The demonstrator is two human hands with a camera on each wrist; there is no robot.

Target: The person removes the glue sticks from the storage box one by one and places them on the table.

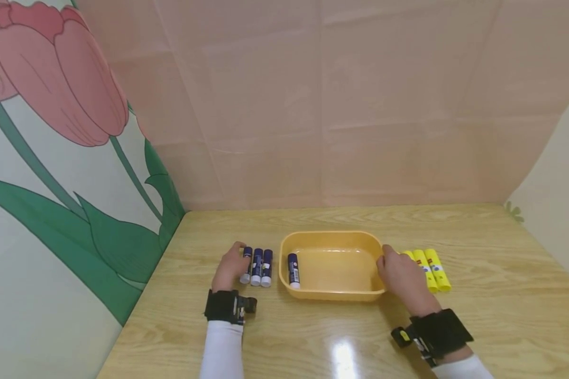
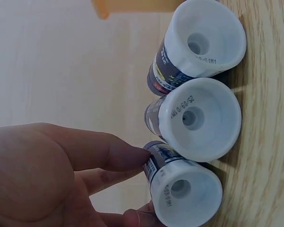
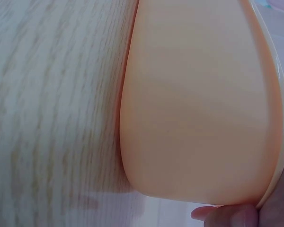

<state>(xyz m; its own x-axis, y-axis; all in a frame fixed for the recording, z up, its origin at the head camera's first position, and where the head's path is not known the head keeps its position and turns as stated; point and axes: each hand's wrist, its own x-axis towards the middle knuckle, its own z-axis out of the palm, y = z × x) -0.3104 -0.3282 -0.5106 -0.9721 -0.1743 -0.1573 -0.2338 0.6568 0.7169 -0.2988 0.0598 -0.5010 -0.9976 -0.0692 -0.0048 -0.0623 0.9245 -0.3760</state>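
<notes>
On the left of the table three dark-blue glue sticks with white ends lie side by side. My left hand (image 1: 229, 268) pinches the leftmost glue stick (image 1: 246, 266) between thumb and fingers. In the left wrist view that glue stick (image 2: 185, 191) rests close beside the middle one (image 2: 203, 118), white ends towards the camera. A yellow plastic tray (image 1: 332, 296) sits at the centre, with one blue glue stick (image 1: 293, 271) lying along its left inner side. My right hand (image 1: 400, 276) grips the tray's right rim, its fingertips (image 3: 246, 217) against the wall in the right wrist view.
Several yellow glue sticks (image 1: 437, 271) lie in a row right of the tray, partly behind my right hand. A pink sheet (image 1: 322, 105) hangs behind the wooden table (image 1: 284, 337). A tulip-painted panel (image 1: 38, 173) borders the left side.
</notes>
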